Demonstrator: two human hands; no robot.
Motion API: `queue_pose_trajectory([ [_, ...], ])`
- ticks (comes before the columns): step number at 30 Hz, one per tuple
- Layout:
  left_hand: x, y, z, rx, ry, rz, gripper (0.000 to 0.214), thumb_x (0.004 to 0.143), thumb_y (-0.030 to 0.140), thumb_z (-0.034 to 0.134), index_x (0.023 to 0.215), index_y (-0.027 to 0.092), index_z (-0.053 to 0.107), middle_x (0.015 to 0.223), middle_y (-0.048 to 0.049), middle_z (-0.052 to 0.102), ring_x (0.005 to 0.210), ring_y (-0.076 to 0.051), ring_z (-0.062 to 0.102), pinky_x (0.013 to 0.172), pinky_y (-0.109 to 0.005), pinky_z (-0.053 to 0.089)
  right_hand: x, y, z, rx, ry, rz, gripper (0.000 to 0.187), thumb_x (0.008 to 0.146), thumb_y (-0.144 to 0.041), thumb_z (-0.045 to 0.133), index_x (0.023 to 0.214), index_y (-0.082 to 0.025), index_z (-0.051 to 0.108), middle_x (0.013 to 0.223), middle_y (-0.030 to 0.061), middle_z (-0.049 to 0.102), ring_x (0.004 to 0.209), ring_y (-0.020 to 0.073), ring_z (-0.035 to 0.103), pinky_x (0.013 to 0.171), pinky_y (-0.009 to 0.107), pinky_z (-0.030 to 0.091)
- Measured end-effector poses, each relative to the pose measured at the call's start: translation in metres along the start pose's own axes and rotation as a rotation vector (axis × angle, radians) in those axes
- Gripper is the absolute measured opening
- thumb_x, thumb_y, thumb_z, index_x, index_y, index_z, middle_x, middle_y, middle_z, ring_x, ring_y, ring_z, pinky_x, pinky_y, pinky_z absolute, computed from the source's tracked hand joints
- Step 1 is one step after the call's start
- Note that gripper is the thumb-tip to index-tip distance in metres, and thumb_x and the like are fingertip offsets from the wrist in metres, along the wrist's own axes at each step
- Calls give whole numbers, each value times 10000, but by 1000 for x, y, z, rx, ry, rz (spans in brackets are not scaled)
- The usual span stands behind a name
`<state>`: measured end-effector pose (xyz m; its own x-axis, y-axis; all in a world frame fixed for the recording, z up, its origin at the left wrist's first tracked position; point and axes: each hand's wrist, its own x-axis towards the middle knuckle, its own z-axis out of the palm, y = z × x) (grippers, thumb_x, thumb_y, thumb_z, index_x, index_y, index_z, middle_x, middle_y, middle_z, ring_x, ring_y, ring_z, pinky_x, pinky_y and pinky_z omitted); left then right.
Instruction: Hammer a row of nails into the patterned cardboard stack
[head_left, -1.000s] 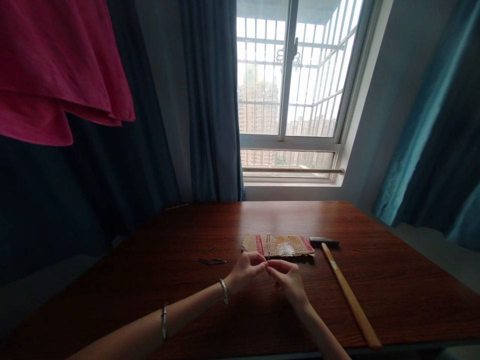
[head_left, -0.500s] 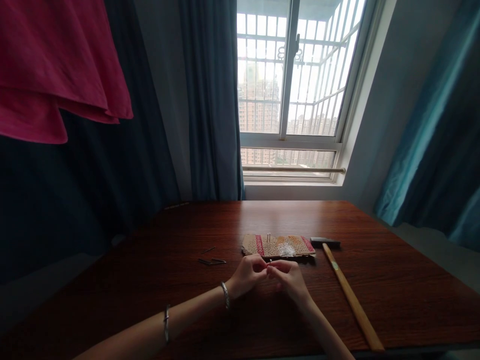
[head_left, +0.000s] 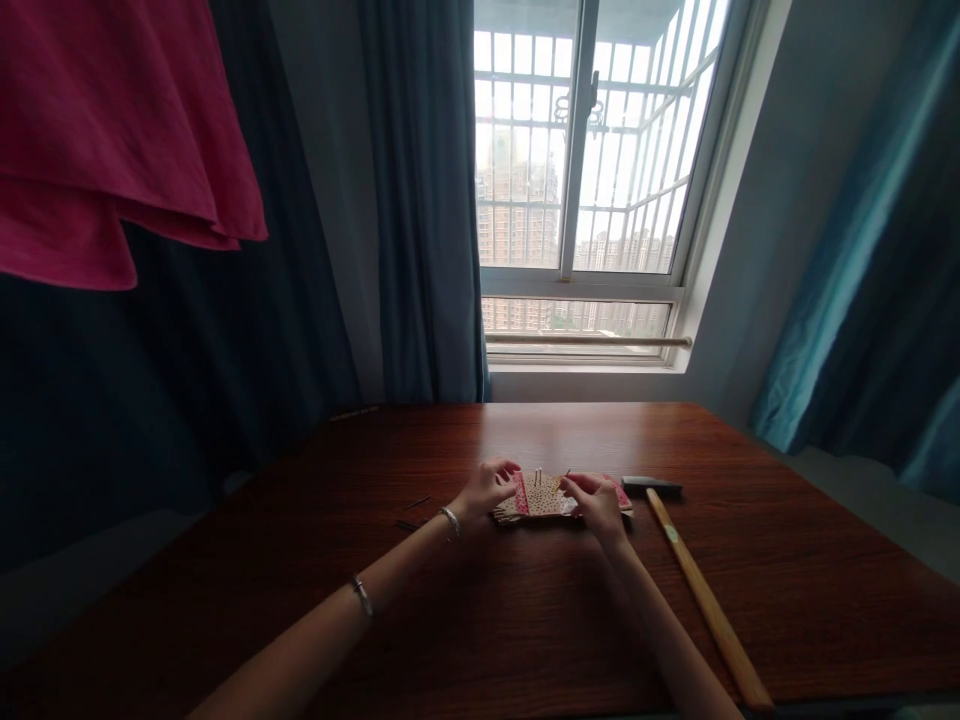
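A flat tan piece [head_left: 541, 508] with pink bands and many dark dots lies on the table in front of me; it looks like cardboard. Two thin nails [head_left: 538, 478] stand upright in it. At its left end is my left hand [head_left: 484, 488], thumb and fingers apart with nothing between them; whether it touches the piece I cannot tell. My right hand [head_left: 598, 503] is over the right part of the piece, its fingertips pinched on another nail [head_left: 565, 476] held upright and slightly tilted. Whether that nail's tip meets the surface is hidden.
A hammer [head_left: 705, 590] with a wooden handle lies to the right, its dark head beside the piece's right end. Several loose nails [head_left: 409, 525] lie left of my left hand. The brown table [head_left: 420, 450] ends at a window [head_left: 570, 200] and blue curtains.
My hands were together in front of the piece; they have parted and moved forward over it. The nail is now in my right hand alone. The piece has shifted slightly to the right.
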<state>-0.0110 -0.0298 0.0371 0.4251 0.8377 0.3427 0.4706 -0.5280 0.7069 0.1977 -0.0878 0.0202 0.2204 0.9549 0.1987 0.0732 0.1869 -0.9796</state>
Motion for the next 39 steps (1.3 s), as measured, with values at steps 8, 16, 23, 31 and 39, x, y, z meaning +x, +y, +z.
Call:
queue_pose_trajectory([
  [8, 32, -36, 26, -89, -207, -25, 540, 615, 260, 667, 1124, 120, 557, 915, -68, 604, 761, -152, 556, 679, -263, 456, 44, 7, 12, -376, -55, -220, 344, 760, -420, 482, 794, -153, 696, 764, 76, 698, 713, 181, 625, 668, 277, 464],
  [16, 39, -45, 39, -108, -192, 5, 473, 587, 241, 673, 1037, 111, 600, 920, -71, 613, 753, -145, 556, 690, -254, 449, 47, 26, 17, -542, -113, -246, 260, 778, -266, 436, 778, -178, 680, 753, 53, 690, 710, 169, 602, 685, 259, 427],
  [23, 40, -45, 41, -147, -218, -21, 399, 605, 223, 645, 984, 100, 627, 874, -58, 633, 745, -151, 561, 685, -252, 447, 49, 25, 19, -566, -133, -238, 262, 766, -242, 445, 808, -174, 694, 777, 67, 696, 715, 180, 599, 685, 269, 424],
  [31, 32, -35, 39, -172, -176, -13, 353, 622, 205, 650, 962, 116, 635, 935, -66, 625, 829, -161, 568, 743, -250, 454, 49, 29, 19, -587, -145, -222, 247, 779, -247, 458, 825, -175, 690, 791, 73, 695, 722, 175, 601, 695, 266, 424],
  [39, 31, -42, 42, -177, -179, 9, 367, 631, 218, 652, 979, 104, 628, 938, -75, 625, 817, -159, 573, 734, -246, 455, 48, 31, 18, -595, -144, -232, 243, 789, -258, 462, 840, -178, 685, 789, 68, 691, 719, 172, 599, 692, 260, 421],
])
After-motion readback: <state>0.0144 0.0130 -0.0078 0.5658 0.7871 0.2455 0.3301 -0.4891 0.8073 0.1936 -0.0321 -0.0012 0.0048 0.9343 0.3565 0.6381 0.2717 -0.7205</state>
